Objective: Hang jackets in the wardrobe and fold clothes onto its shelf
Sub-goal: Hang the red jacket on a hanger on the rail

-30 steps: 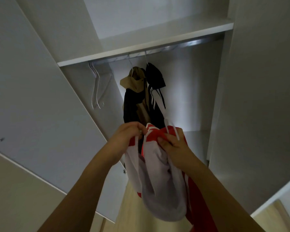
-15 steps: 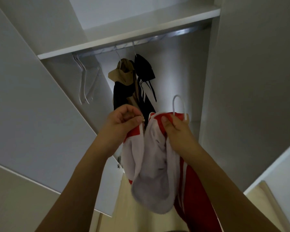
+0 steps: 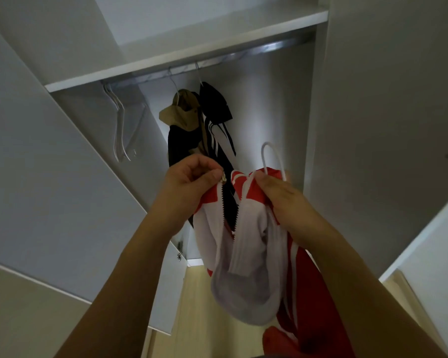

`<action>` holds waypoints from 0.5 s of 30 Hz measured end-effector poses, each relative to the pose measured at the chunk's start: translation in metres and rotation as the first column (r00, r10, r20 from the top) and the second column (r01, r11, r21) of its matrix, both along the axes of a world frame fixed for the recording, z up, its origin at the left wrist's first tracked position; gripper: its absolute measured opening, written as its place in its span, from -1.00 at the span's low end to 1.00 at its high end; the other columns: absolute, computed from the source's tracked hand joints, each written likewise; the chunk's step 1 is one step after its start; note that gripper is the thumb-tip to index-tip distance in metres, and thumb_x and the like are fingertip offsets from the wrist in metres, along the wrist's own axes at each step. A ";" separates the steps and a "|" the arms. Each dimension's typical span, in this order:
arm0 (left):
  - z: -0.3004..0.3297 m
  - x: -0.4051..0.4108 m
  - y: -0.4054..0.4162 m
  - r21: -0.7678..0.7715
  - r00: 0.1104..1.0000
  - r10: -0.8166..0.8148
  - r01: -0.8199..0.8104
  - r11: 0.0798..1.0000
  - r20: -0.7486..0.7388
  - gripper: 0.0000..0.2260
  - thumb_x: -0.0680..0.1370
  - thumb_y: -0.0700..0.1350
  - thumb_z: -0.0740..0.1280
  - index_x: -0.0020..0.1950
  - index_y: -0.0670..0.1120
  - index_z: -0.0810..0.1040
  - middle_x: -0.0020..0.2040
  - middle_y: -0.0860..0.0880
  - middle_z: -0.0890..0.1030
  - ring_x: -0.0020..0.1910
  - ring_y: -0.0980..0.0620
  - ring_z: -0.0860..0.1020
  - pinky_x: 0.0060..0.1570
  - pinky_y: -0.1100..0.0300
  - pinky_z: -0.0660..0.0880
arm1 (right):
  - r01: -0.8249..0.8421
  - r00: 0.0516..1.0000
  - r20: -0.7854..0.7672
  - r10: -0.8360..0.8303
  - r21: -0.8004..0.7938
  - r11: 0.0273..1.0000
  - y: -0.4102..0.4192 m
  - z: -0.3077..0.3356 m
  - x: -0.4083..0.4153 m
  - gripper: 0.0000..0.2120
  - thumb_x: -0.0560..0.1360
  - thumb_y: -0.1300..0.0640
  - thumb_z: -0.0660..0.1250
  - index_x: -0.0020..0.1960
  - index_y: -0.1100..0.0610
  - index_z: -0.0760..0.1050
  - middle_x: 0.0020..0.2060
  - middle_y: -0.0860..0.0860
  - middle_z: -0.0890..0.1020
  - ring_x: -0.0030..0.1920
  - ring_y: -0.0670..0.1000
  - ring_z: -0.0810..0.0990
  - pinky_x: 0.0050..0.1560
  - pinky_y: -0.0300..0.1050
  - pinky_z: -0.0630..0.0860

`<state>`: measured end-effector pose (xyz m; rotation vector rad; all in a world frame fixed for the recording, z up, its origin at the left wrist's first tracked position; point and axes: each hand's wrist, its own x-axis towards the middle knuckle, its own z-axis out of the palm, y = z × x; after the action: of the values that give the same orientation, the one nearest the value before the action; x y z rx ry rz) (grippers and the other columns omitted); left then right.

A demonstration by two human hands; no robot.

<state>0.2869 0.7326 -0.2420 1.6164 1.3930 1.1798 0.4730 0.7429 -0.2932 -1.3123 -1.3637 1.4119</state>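
Two hands | left hand pinches metal zipper pull | right hand grips red-white jacket

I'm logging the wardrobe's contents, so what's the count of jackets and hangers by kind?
Jackets hung on the rail: 2, tan and black jacket, black striped jacket
Jackets in hand: 1, red and white jacket
Bare hangers on the rail: 2, clear hangers
Hangers in hand: 1, white hanger
Total: 6
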 end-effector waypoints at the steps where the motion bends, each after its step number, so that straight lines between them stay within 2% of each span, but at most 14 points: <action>1: 0.001 0.002 -0.001 0.006 1.000 -0.003 0.003 1.000 -0.009 -0.92 0.56 -0.15 0.34 -0.08 0.01 0.60 -0.20 0.09 0.67 -0.21 0.14 0.63 -0.19 0.35 0.55 | -0.003 1.000 -0.010 0.004 0.050 0.999 -0.001 -0.001 0.001 -0.65 0.57 -0.24 0.11 0.27 -0.16 0.46 0.32 0.03 0.42 0.28 0.12 0.45 0.36 0.16 0.35; 4: 0.001 0.003 -0.003 -0.004 0.999 0.003 -0.003 1.000 -0.035 -0.92 0.56 -0.15 0.34 -0.08 0.02 0.59 -0.19 0.10 0.67 -0.18 0.15 0.63 -0.17 0.33 0.55 | 0.072 0.996 -0.062 -0.064 0.137 0.988 -0.003 0.000 0.004 -0.80 0.58 -0.11 0.19 -0.01 -0.30 0.60 0.29 0.05 0.43 0.26 0.11 0.46 0.35 0.10 0.40; 7: 0.001 0.004 -0.004 -0.010 0.999 0.005 -0.005 1.000 -0.043 -0.92 0.56 -0.16 0.34 -0.07 0.02 0.59 -0.17 0.07 0.66 -0.15 0.10 0.62 -0.11 0.26 0.55 | 0.080 0.997 -0.007 -0.080 0.166 0.983 -0.005 0.000 0.007 -0.78 0.53 -0.09 0.28 -0.22 -0.35 0.60 0.25 -0.02 0.36 0.24 0.10 0.45 0.35 0.07 0.40; 9: 0.002 0.005 -0.006 -0.006 0.999 -0.016 0.016 1.000 -0.032 -0.92 0.56 -0.18 0.34 -0.07 -0.01 0.59 -0.17 0.05 0.67 -0.17 0.10 0.63 -0.14 0.28 0.55 | 0.057 0.993 0.091 -0.078 0.210 0.976 -0.006 -0.002 0.005 -0.81 0.53 -0.09 0.28 -0.23 -0.25 0.58 0.24 -0.02 0.29 0.23 0.07 0.44 0.36 0.05 0.37; 11: 0.003 0.008 -0.007 -0.011 0.999 -0.036 0.036 0.999 -0.016 -0.92 0.56 -0.20 0.34 -0.07 -0.03 0.58 -0.21 0.06 0.67 -0.22 0.15 0.63 -0.20 0.35 0.53 | 0.023 0.980 0.185 -0.075 0.268 0.963 -0.007 -0.006 0.003 -0.82 0.58 -0.09 0.20 -0.10 -0.11 0.55 0.24 0.01 0.32 0.18 -0.02 0.47 0.33 0.04 0.39; 12: 0.003 0.009 -0.007 -0.015 0.999 -0.041 0.040 0.999 -0.009 -0.91 0.56 -0.21 0.34 -0.08 -0.04 0.58 -0.23 0.09 0.67 -0.24 0.17 0.63 -0.22 0.39 0.52 | 0.010 0.978 0.198 -0.068 0.280 0.960 -0.009 -0.008 0.002 -0.78 0.61 -0.07 0.16 -0.04 -0.03 0.53 0.19 0.02 0.38 0.08 -0.10 0.51 0.23 0.01 0.47; 13: 0.003 0.010 -0.008 -0.021 0.999 -0.042 0.042 0.999 -0.005 -0.91 0.56 -0.21 0.34 -0.08 -0.04 0.58 -0.25 0.10 0.67 -0.24 0.19 0.63 -0.24 0.40 0.51 | 0.000 0.980 0.192 -0.056 0.278 0.961 -0.010 -0.010 0.001 -0.76 0.62 -0.05 0.12 -0.05 0.00 0.52 0.10 0.01 0.44 -0.05 -0.17 0.53 0.03 -0.05 0.53; 14: 0.002 0.011 -0.008 -0.030 0.999 -0.041 0.041 0.999 -0.005 -0.92 0.55 -0.20 0.34 -0.09 -0.03 0.58 -0.25 0.11 0.67 -0.24 0.19 0.63 -0.23 0.39 0.51 | -0.011 0.983 0.181 -0.038 0.265 0.964 -0.012 -0.010 0.001 -0.74 0.63 -0.03 0.09 -0.13 -0.02 0.49 0.03 0.00 0.46 -0.16 -0.20 0.53 -0.13 -0.15 0.50; 15: 0.001 0.011 -0.009 -0.041 0.999 -0.040 0.039 0.998 -0.011 -0.93 0.55 -0.19 0.35 -0.08 -0.03 0.58 -0.24 0.11 0.67 -0.23 0.17 0.64 -0.22 0.38 0.52 | -0.028 0.986 0.166 -0.015 0.252 0.967 -0.013 -0.011 0.001 -0.71 0.63 -0.01 0.07 -0.21 -0.04 0.44 -0.01 0.02 0.47 -0.21 -0.17 0.53 -0.18 -0.21 0.45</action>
<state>0.2981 0.7237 -0.2410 1.6179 1.3777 1.1132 0.4742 0.7298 -0.3044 -1.2780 -1.6024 1.1072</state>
